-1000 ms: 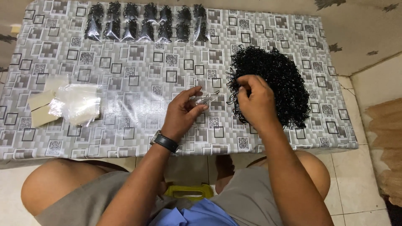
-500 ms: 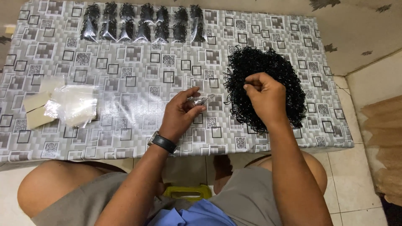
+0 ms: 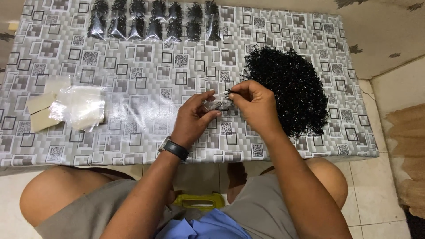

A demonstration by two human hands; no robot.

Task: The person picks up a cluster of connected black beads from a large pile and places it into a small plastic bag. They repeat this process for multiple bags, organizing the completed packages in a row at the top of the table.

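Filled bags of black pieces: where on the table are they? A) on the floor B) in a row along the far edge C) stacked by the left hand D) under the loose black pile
B: the filled bags lie side by side along the far edge of the table, apart from the loose black pile.

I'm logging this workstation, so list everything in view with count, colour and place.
filled bags: about fourteen, clear with black contents, two rows at table's far edge
loose pile: one, black small pieces, right side of table
empty bags: a stack, clear, left side
cards: a few, beige, beside the stack
table: one, grey square-patterned cover
stool: yellow, between the knees
small bag: one, clear, in both hands
wristwatch: black, left wrist
left hand
right hand
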